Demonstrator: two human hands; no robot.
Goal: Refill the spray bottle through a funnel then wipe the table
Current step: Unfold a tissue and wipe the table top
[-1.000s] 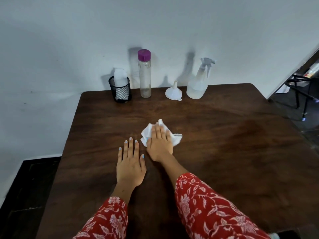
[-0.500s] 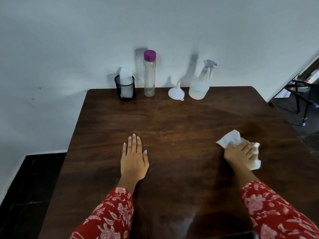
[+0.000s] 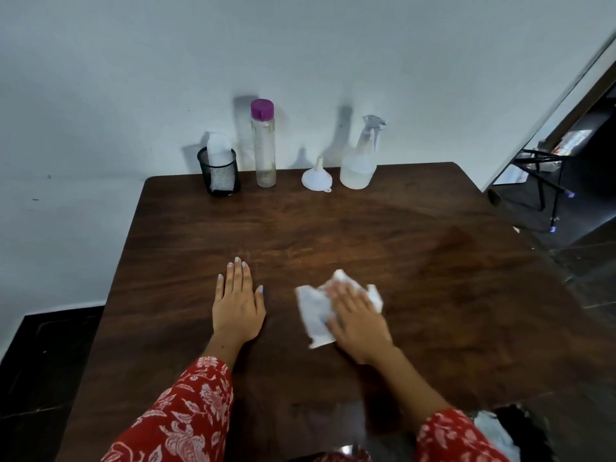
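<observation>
the right hand point(image 3: 358, 323) lies flat with straight fingers on the white cloth point(image 3: 316, 308) and presses it on the table point(image 3: 450, 295), in front of the person and a little to the right. the left hand point(image 3: 237, 303) rests flat and holds nothing, just beside the cloth on its left. i judge the unwiped far part lies ahead, toward the spray bottle point(image 3: 361, 158) and funnel point(image 3: 317, 176) by the wall. the right hand and cloth are blurred, so the cloth's folds are unclear.

One head-worn wide-angle camera looked forward and down across the bench point(image 3: 333, 228) toward the wall point(image 3: 300, 55), with both hands close below.
</observation>
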